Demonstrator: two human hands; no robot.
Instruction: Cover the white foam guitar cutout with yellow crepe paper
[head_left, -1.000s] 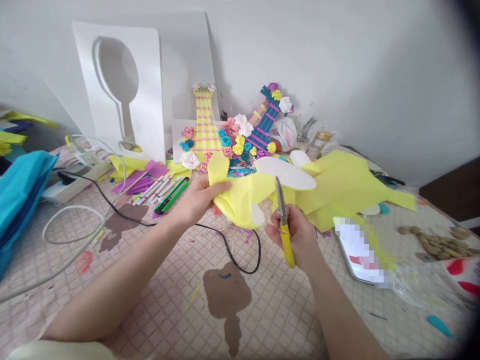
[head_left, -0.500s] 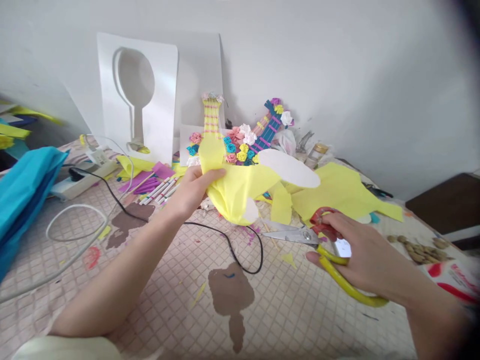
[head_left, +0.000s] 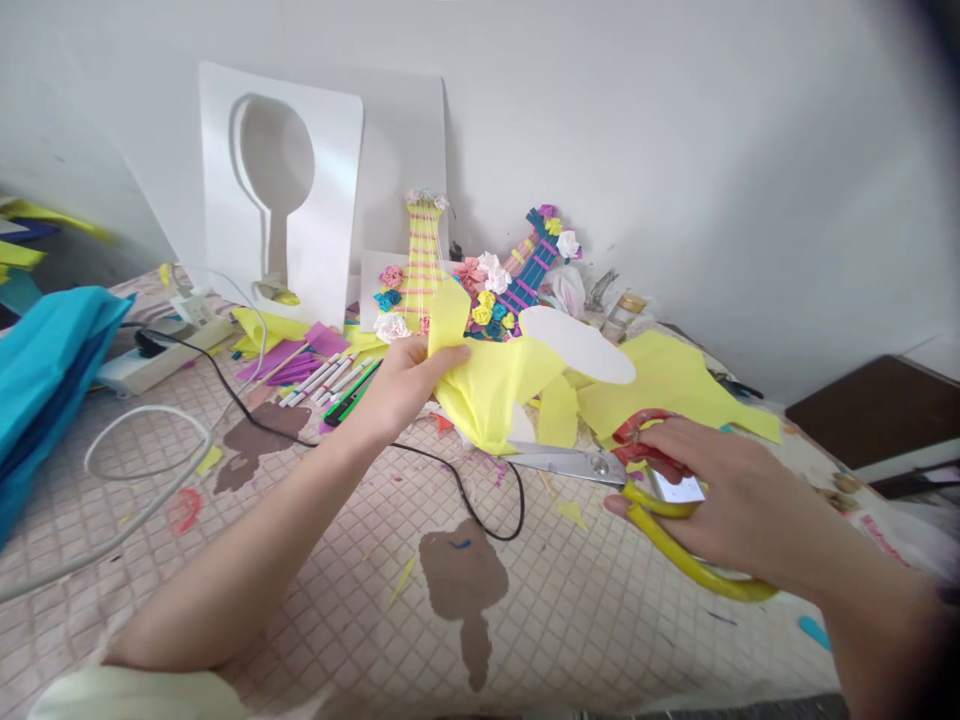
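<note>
A cluttered worktop (head_left: 360, 600) with a pale diamond pattern and brown patches (head_left: 465, 570) meets a plain white wall (head_left: 675, 130). Against the wall, at left, leans a white board (head_left: 330, 240) with a spoon-shaped cutout; right of it stand a yellow model (head_left: 424, 250) and a blue model (head_left: 529, 275), both strung and trimmed with paper flowers (head_left: 491, 272). On the left lie blue paper (head_left: 52, 380), a power strip (head_left: 169, 360), pens (head_left: 319, 380), and a green cutter (head_left: 349, 398); a black cable (head_left: 457, 470) loops across the middle. On the right are a yellow sheet (head_left: 667, 380) and a phone (head_left: 679, 488), partly hidden. The left hand (head_left: 420, 385) pinches yellow paper (head_left: 487, 385) between thumb and fingers, above the worktop's middle, in front of the models; a white oval (head_left: 581, 345) shows just right of it. The right hand's fingers are curled through the spread handles of the scissors (head_left: 600, 467), whose blades point left at the paper's lower right edge; whether they touch it, I cannot tell. One second ago the scissors pointed upward; half a second ago they lay sideways, tips slightly farther from the paper. The cutter, hidden then, shows again, and the left fingers keep their pinch.
</note>
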